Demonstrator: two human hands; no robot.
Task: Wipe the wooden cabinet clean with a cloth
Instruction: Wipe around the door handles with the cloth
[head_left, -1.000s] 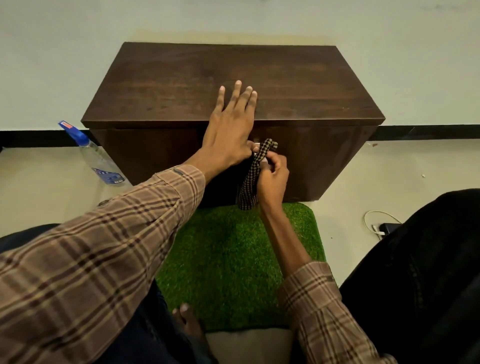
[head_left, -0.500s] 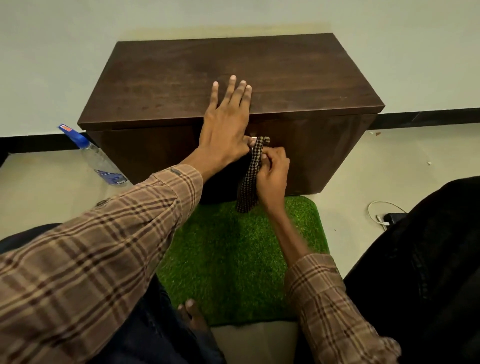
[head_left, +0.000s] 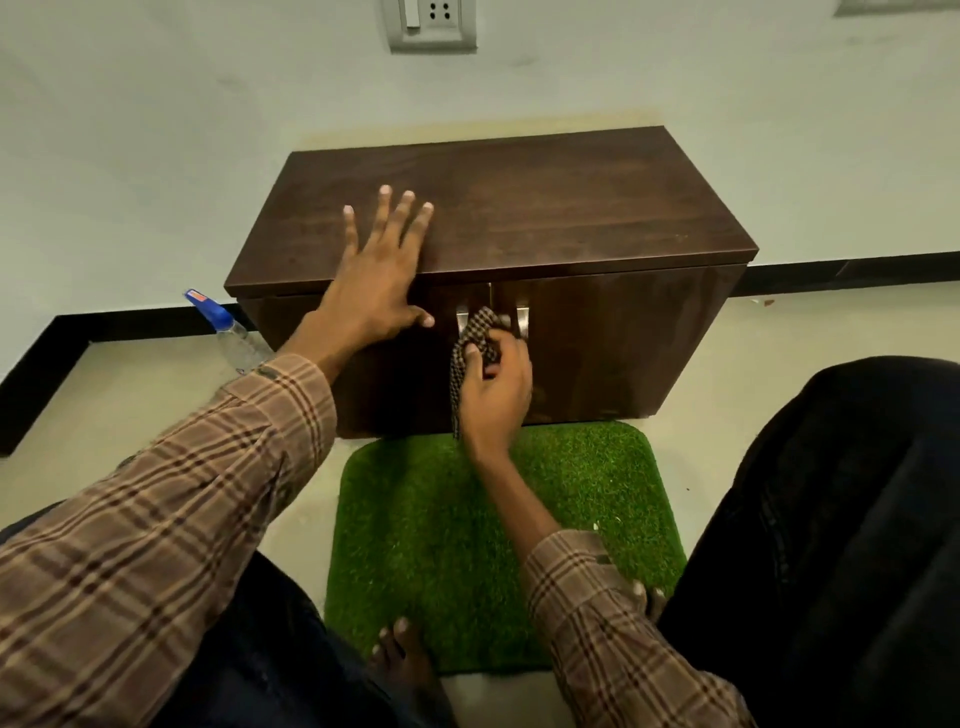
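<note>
A spray bottle (head_left: 228, 332) stands by the wooden cabinet (head_left: 545, 218) against the wall; the left hand (head_left: 376, 275) lies spread flat, empty, on its top edge, while the right hand (head_left: 493, 389) — clamped on a checked cloth (head_left: 475, 338) — rubs between the door handles (head_left: 522, 321). Wiping looks midway — the doors likely remain.

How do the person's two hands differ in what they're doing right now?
The left hand lies flat and open, fingers spread on the cabinet top, while the right hand is curled shut around a checked cloth. The left rests higher, over the top's front edge; the right works lower, at the door handles. Both wear the same plaid sleeves.
</note>
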